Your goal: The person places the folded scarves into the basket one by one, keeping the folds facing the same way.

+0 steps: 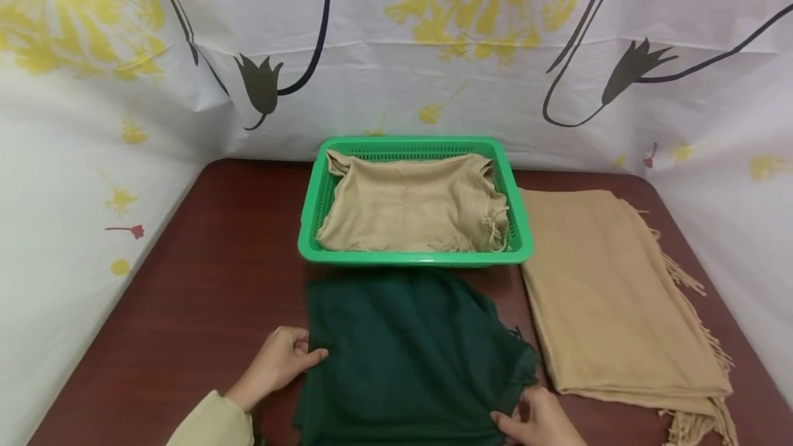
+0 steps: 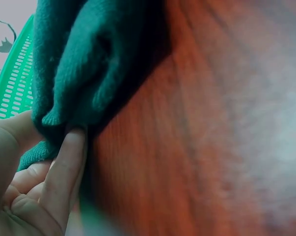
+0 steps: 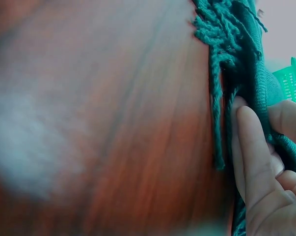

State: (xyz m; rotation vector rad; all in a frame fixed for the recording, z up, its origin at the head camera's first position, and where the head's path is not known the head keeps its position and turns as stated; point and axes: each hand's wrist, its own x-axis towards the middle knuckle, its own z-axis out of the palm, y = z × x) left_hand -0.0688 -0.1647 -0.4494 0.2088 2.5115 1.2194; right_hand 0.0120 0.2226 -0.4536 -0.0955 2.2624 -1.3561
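Note:
A dark green fringed shawl [image 1: 409,356] lies folded on the table in front of the basket. My left hand [image 1: 281,360] pinches its left edge between thumb and fingers; the left wrist view shows the thick folded layers of green cloth [image 2: 89,64] at the fingertips. At the lower right corner my right hand [image 1: 535,418] pinches the shawl, thumb on top and fingers underneath. Twisted green fringe [image 3: 216,98] hangs beside those fingers in the right wrist view.
Behind the shawl stands a green plastic basket [image 1: 415,259] with a folded beige shawl [image 1: 409,205] in it. Another folded beige shawl [image 1: 619,294] with fringe lies at the right. The dark red wooden table [image 1: 204,294] meets a patterned white cloth [image 1: 384,74] at the back and sides.

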